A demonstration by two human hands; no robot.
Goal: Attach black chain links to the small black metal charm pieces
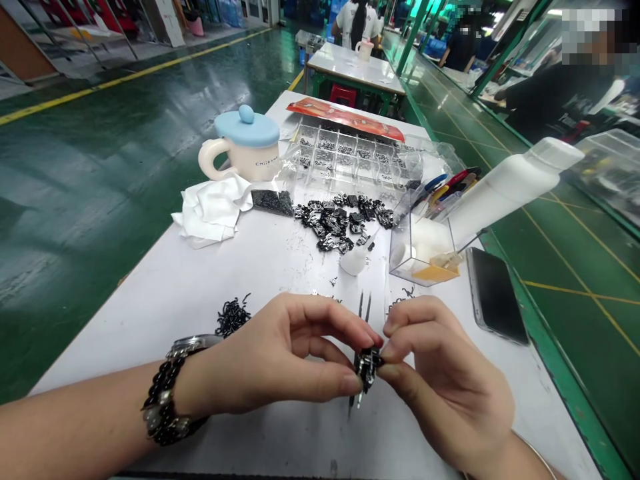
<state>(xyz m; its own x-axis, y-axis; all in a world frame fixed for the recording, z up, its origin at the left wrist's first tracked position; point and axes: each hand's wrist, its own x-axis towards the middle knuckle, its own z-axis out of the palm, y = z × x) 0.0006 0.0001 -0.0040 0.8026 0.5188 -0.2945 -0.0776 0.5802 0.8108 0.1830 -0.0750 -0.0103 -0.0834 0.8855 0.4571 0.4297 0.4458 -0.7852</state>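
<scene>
A small black-and-silver part is pinched between the thumb and fingers of my left hand. My right hand has its thumb and forefinger closed at the part's right side, touching it; whether they also hold some tiny piece cannot be made out. Tweezers lie on the table under the part, points away from me, partly hidden by it. Beyond my hands is a pile of similar black-and-silver parts. Left of my left hand lies a heap of small black curled pieces.
A small white dropper bottle stands before the pile. A clear compartment tray sits behind. Left are a lidded mug and crumpled tissue. On the right are a clear holder with a white bottle, and a phone.
</scene>
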